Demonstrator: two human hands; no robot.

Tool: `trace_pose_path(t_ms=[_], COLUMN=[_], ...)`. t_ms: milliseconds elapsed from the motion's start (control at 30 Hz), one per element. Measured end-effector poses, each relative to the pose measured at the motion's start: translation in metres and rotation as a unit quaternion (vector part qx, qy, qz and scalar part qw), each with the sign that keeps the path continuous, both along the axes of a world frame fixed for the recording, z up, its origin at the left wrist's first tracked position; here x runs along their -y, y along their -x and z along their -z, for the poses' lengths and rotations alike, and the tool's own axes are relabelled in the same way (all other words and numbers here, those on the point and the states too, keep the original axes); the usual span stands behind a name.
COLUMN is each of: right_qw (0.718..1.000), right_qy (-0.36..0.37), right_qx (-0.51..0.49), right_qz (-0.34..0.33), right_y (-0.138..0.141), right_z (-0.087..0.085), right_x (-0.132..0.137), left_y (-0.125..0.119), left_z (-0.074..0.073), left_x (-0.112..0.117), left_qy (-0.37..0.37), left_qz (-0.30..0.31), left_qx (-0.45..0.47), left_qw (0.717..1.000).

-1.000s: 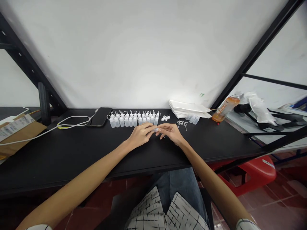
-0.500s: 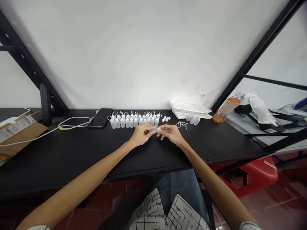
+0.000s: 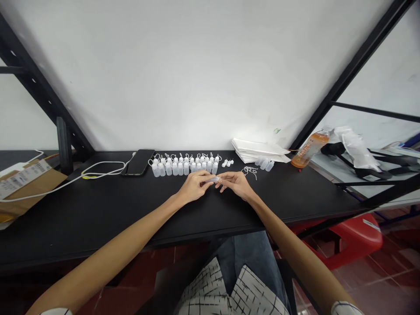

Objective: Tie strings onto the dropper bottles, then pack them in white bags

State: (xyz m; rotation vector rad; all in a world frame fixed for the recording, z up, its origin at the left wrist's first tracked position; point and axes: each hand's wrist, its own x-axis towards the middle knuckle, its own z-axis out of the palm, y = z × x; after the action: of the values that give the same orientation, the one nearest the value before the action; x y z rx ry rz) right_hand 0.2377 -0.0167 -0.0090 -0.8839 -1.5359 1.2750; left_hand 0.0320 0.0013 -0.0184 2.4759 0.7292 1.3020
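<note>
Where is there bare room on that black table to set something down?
Two patches: between the phone and left forearm, and between the right forearm and orange bottle. Crowded: beyond the left hand, upright bottles; beyond the right hand, white cords and a white stack.

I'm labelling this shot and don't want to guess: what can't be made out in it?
All in the head view:
Held piece: its ends are covered by the fingers of the left hand and right hand.
Rear bottles: lower parts hidden behind the front bottles.
Box: cut off by the left edge.
Label: print too small to read.
</note>
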Motion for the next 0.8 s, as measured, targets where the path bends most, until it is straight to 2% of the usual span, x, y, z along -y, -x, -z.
trace_pose_path(t_ms=[233, 533, 800], right_qw=[1.000, 0.999, 0.999], right_qy=[0.014, 0.029, 0.027], right_qx=[-0.008, -0.009, -0.043], right_qz=[-0.009, -0.021, -0.012], right_y=[-0.001, 0.000, 0.004], right_z=[0.003, -0.006, -0.007], right_x=[-0.002, 0.003, 0.002], left_y=[0.000, -0.001, -0.006], left_z=[0.003, 0.000, -0.008], left_x=[-0.001, 0.003, 0.009], left_qy=[-0.063, -0.128, -0.052], left_qz=[0.007, -0.005, -0.060], left_qx=[-0.017, -0.030, -0.007], left_qw=[0.998, 0.991, 0.997])
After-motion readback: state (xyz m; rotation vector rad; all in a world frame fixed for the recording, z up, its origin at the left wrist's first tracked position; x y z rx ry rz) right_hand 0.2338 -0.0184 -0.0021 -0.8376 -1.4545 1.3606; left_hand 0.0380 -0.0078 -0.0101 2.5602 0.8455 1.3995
